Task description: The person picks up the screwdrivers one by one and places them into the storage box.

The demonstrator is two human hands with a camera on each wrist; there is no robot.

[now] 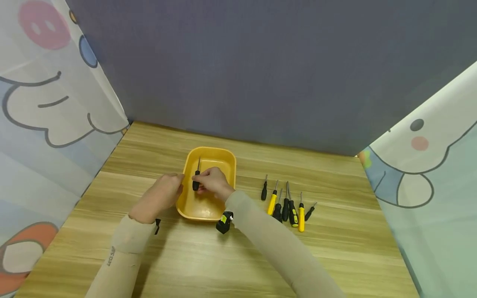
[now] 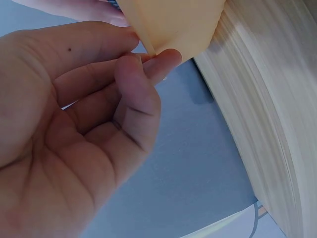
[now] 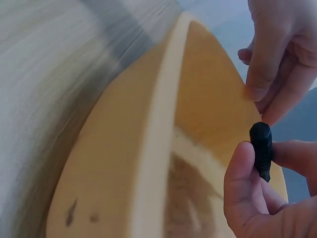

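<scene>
head view: the whole yellow tray (image 1: 206, 210) stood on the wooden table (image 1: 186, 269); the held screwdriver (image 1: 196, 182) showed from black handle to metal shaft, tip toward 12 o'clock.
right wrist view: the handle's end faced the camera, its shaft out of sight; dark marks (image 3: 71, 213) showed on the tray's outer wall.
left wrist view: fingertips met the tray's edge, a contact the head view showed only from the back of the hand.
tray: the held screwdriver lay within its rim, toward the 9 o'clock side; whether it touched the floor, i could not tell.
right hand (image 1: 211, 181): thumb and fingers were closed in a pinch on the black handle.
left hand (image 1: 164, 192): thumb and fingertips pinched the rim at 9 o'clock, the palm hollow.
loose screwdrivers (image 1: 285, 210): seven, black, yellow and two-tone, lay on the table between 3 and 4 o'clock from the tray.
</scene>
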